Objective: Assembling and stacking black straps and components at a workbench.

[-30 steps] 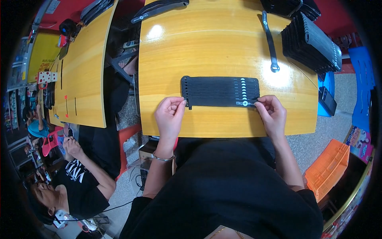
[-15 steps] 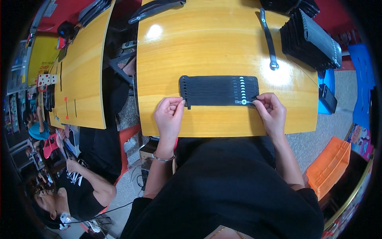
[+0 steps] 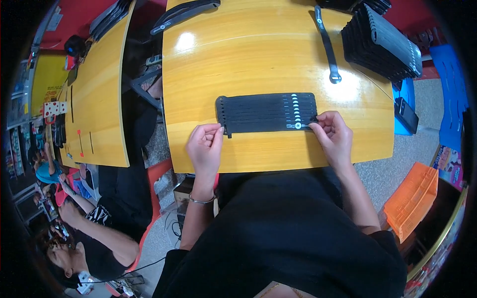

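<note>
Several black hook-and-loop straps (image 3: 256,114) lie on the yellow wooden table, overlapped in a neat row-by-row block. Small white-green half-round marks line up near their right end, and slots show along the left end. My left hand (image 3: 205,145) pinches the near left corner of the block with thumb and forefinger. At the near right corner, my right hand (image 3: 334,136) pinches the end of the nearest strap. A small black tab sticks out past the near edge beside my left fingertips. Farther off, a single black strap (image 3: 328,49) lies alone on the table.
A tall stack of black strap bundles (image 3: 380,44) stands at the far right. More black straps (image 3: 186,15) lie at the far left edge. An orange crate (image 3: 412,198) sits on the floor to the right. On the left, a co-worker (image 3: 104,238) sits near another yellow table (image 3: 102,99).
Both hands keep their pinch at the block's near corners. My view has shifted slightly, so the table scene sits a little farther left. The co-worker's arm has moved.
</note>
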Demonstrator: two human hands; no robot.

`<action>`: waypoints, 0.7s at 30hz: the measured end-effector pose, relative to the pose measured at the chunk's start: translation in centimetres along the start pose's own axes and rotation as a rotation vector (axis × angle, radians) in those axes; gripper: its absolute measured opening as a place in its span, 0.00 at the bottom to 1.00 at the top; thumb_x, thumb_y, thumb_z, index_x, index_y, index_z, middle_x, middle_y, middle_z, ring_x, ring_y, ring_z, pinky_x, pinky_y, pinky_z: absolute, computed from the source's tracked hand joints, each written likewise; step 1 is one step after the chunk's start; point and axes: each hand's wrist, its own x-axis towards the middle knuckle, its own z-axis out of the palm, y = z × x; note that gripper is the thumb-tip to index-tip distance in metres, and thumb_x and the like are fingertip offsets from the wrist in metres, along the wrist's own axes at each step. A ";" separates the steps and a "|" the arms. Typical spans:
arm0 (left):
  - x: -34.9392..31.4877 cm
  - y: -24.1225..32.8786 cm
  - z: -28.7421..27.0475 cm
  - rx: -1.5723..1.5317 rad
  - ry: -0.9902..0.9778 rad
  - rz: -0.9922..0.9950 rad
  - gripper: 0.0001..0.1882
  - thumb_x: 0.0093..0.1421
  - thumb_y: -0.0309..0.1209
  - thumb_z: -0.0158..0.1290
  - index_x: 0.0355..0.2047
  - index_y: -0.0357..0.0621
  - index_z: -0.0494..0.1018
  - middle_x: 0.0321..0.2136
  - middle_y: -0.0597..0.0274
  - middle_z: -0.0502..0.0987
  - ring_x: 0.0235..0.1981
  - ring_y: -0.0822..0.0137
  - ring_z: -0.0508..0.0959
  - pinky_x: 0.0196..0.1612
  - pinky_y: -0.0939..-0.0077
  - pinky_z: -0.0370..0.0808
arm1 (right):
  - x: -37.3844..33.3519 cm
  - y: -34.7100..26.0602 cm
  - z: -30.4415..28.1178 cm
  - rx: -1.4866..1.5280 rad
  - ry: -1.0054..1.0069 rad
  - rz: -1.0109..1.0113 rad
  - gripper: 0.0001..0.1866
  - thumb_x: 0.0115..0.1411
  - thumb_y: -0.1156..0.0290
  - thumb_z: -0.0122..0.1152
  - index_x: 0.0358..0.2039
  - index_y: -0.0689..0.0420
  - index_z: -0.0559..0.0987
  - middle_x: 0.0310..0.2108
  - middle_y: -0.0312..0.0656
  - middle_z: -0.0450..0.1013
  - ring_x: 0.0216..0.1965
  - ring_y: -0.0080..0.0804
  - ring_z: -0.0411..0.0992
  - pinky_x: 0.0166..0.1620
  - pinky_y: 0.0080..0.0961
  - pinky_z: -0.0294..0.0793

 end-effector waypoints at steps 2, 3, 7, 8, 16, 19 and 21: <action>0.0 -0.1 0.0 0.010 -0.002 0.002 0.04 0.55 0.16 0.54 0.32 0.32 0.73 0.28 0.63 0.74 0.25 0.79 0.74 0.27 0.90 0.71 | 0.0 -0.1 0.0 -0.003 0.002 0.010 0.11 0.51 0.77 0.67 0.32 0.62 0.73 0.23 0.34 0.72 0.24 0.15 0.69 0.27 0.12 0.70; 0.0 -0.2 0.0 0.000 0.002 0.002 0.04 0.55 0.16 0.54 0.32 0.32 0.73 0.28 0.63 0.74 0.25 0.79 0.74 0.27 0.90 0.71 | 0.0 -0.1 0.0 -0.004 0.003 0.020 0.11 0.51 0.77 0.67 0.32 0.61 0.73 0.23 0.33 0.72 0.24 0.15 0.69 0.27 0.12 0.70; 0.0 -0.3 0.0 0.008 0.005 0.008 0.04 0.55 0.16 0.54 0.32 0.32 0.73 0.28 0.63 0.73 0.26 0.79 0.74 0.28 0.90 0.72 | 0.1 -0.2 0.2 -0.010 0.017 0.020 0.12 0.51 0.76 0.67 0.32 0.61 0.72 0.22 0.33 0.72 0.23 0.15 0.69 0.27 0.12 0.70; 0.0 -0.3 0.1 0.008 0.004 0.008 0.04 0.55 0.16 0.54 0.32 0.32 0.73 0.28 0.63 0.73 0.26 0.79 0.74 0.28 0.90 0.72 | 0.1 -0.2 0.2 -0.017 0.022 0.017 0.12 0.51 0.76 0.67 0.32 0.61 0.72 0.22 0.34 0.72 0.23 0.15 0.69 0.27 0.12 0.70; 0.0 -0.6 0.1 0.000 0.012 0.028 0.05 0.55 0.15 0.54 0.32 0.31 0.73 0.28 0.62 0.73 0.26 0.79 0.75 0.28 0.90 0.72 | 0.1 -0.2 0.1 -0.075 0.023 -0.006 0.12 0.51 0.76 0.67 0.32 0.60 0.71 0.22 0.35 0.72 0.22 0.16 0.69 0.26 0.13 0.71; 0.0 -0.5 0.1 -0.001 0.012 0.037 0.05 0.55 0.15 0.54 0.32 0.31 0.73 0.28 0.62 0.73 0.26 0.79 0.75 0.28 0.90 0.72 | 0.1 -0.5 0.1 -0.089 0.026 -0.017 0.12 0.51 0.76 0.68 0.32 0.60 0.72 0.22 0.35 0.72 0.22 0.16 0.70 0.26 0.13 0.71; -0.1 -0.4 0.1 0.002 0.013 0.031 0.04 0.55 0.15 0.54 0.32 0.31 0.73 0.29 0.62 0.73 0.26 0.79 0.75 0.28 0.89 0.72 | 0.1 -0.5 0.2 -0.097 0.027 -0.026 0.12 0.51 0.76 0.67 0.32 0.60 0.71 0.22 0.35 0.72 0.22 0.16 0.69 0.26 0.13 0.70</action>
